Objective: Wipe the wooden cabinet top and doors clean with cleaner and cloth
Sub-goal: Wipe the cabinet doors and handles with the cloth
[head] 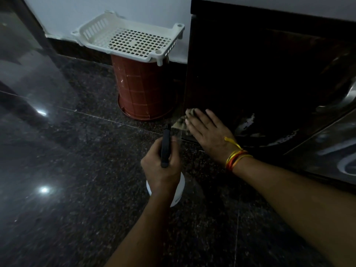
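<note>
The person is down low by the dark wooden cabinet (240, 70), and the right hand (207, 132) lies flat with straight fingers (202, 115) pressing a crumpled brownish-grey cloth (183, 122) against the bottom corner of the cabinet door, just above the floor. Flat pressure like that spreads the cloth over the panel, which suits wiping, I'd say. A band of yellow and orange threads (236, 158) circles that wrist.

The left hand (161, 170) is curled round the neck of a white spray bottle with a dark trigger head (166, 146), holding it upright just off the floor and near the cloth, the nozzle aimed toward the cabinet. Kept there, the cleaner is ready for another squirt without putting anything down.

The floor is dark speckled polished stone (77, 170), glossy enough to throw back light spots. To the left of the cabinet an upturned reddish-brown plastic bucket (140, 93) carries a white perforated plastic tray (131, 38), close to a pale wall (86, 10). At the right edge something shiny and metallic (335, 105) catches the light; I cannot tell what it is.
</note>
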A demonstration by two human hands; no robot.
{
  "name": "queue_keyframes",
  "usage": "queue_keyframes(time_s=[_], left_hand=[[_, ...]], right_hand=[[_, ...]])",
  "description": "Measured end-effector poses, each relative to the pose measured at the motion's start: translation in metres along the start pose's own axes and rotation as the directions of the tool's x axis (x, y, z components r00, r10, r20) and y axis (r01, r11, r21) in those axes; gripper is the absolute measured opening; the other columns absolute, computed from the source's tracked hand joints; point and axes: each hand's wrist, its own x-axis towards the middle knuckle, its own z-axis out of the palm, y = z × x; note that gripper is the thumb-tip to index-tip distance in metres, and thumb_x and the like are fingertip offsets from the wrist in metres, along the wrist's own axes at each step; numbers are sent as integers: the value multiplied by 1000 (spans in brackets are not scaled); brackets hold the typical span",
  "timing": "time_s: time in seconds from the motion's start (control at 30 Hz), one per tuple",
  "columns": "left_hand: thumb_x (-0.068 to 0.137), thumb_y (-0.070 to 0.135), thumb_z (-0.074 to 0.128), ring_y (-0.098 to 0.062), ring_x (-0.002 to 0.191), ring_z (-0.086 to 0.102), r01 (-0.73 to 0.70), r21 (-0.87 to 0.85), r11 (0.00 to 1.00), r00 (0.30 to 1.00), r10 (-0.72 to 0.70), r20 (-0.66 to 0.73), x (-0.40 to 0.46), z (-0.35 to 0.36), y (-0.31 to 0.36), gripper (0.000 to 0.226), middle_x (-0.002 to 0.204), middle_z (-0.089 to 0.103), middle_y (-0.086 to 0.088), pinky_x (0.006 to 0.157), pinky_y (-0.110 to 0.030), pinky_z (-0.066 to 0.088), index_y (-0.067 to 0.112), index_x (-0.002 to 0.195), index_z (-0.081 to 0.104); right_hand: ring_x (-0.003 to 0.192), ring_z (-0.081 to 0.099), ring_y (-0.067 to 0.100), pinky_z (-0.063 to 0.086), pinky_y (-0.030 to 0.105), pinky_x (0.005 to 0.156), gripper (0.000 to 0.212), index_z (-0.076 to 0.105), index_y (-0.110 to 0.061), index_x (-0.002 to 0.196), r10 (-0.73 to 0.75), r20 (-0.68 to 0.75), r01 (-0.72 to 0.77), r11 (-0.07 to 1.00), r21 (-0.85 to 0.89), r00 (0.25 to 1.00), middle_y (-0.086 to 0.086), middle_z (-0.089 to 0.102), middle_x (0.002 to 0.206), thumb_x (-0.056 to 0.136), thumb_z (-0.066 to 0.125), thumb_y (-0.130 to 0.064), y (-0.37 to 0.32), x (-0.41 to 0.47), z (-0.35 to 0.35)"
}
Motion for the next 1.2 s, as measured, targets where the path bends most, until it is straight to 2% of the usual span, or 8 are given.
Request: queue_keyframes(time_s=[0.23,0.37,0.57,0.8,0.9,1.0,1.07,1.2], left_hand=[[95,37,61,-28,49,53,-4,9,1000,1000,4,-10,5,-2,-6,34,53,50,5,49,-49,48,36,62,52],[96,35,61,-33,49,54,15,0,1000,1000,-15,-2,6,1,-6,36,52,47,4,49,-51,49,36,61,52],[95,34,61,-29,48,53,-33,-7,999,999,33,-10,11,-2,-1,34,52,49,2,49,-49,47,33,63,51],[96,33,61,-35,50,53,-13,-2,1000,1000,13,-7,9,1,-8,34,53,49,-1,49,-50,48,28,64,54],[95,33,62,-34,49,55,-8,2,1000,1000,8,3,7,1,-8,32,53,51,-1,49,-52,49,30,64,54],[93,36,61,-31,48,55,-32,12,999,999,32,4,9,1,-5,32,51,51,2,48,-51,48,33,62,53],[92,38,60,-29,47,53,-38,9,999,999,38,6,11,-1,-4,34,49,49,5,48,-50,48,35,59,51],[93,36,59,-34,48,51,-45,-7,999,999,45,20,11,-2,-1,35,51,48,-6,49,-50,46,21,62,52]], right_hand=[[147,5,31,-6,47,118,57,12,-7,150,105,-62,-105,994,2,993,12,9,159,95,28,-12,6,8,-2],[146,12,30,3,47,119,56,19,-6,149,87,-105,-85,996,18,991,12,16,158,96,33,-16,-6,9,12],[146,13,30,-1,48,119,59,27,-8,147,-60,89,57,998,38,994,10,12,158,94,44,-24,-35,-3,33],[144,22,29,8,46,118,51,29,-8,146,56,-32,-55,998,5,998,11,23,156,97,34,-19,-26,0,32],[146,12,29,0,48,116,54,26,-10,148,-61,80,62,998,-1,995,10,14,158,97,35,-25,-34,3,27],[145,-13,33,-23,50,107,55,15,-9,151,-213,312,212,977,36,926,10,-6,160,100,29,-24,-46,7,31],[144,-18,34,-25,52,105,55,14,-11,151,-246,392,271,962,-9,887,8,-7,160,100,27,-27,-50,6,35],[146,-2,33,-14,51,111,52,24,-11,149,-208,283,210,977,23,936,6,12,160,99,32,-24,-38,-16,41]])
